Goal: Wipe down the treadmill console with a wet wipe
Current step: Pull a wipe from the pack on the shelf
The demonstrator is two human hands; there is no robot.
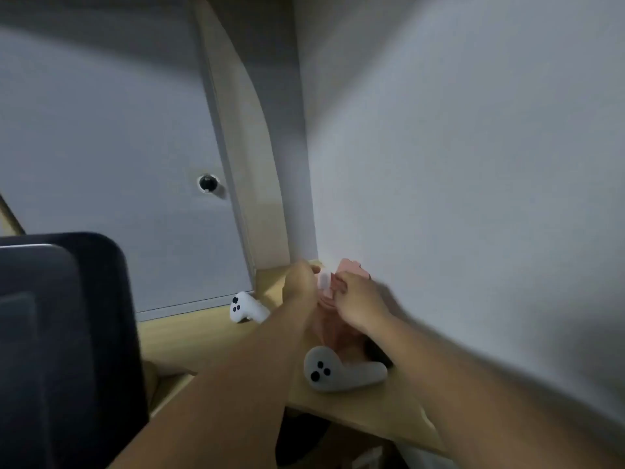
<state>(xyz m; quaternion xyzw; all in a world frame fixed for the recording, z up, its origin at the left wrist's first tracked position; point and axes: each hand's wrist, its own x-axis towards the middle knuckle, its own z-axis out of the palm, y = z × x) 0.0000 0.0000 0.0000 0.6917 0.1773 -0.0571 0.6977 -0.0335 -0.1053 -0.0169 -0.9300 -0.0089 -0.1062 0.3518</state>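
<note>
**Both hands at the pink wipe pack in the corner**

While I watch through the head camera, both arms reach forward to a pale wooden shelf (pixel 209 336) that runs into the corner of a white wall (pixel 456 164). On that shelf, right in the corner, lies a pink wipe pack (pixel 333 319), the thing I am after. My left hand (pixel 299 282) is at the pack's left side with the fingers curled down against it; the frame is smeared, so I cannot tell whether they grip it or only press on it. My right hand (pixel 358 301) sits on the pack's right side, fingers bent and pinched at a small whitish flap (pixel 323 280) on top of the pack, between the two hands. Whether that flap is a lid or a wipe, I cannot tell.

Just in front of the pack, a white game controller (pixel 338 368) with three dark dots rests near the shelf's front edge. A second white controller (pixel 245 308) lies to the left, beside my left forearm. Behind it stands a white cupboard door (pixel 101 147) with a dark round knob (pixel 207 182). A dark, rounded console (pixel 61 333) fills the lower left, well apart from the pack.
</note>
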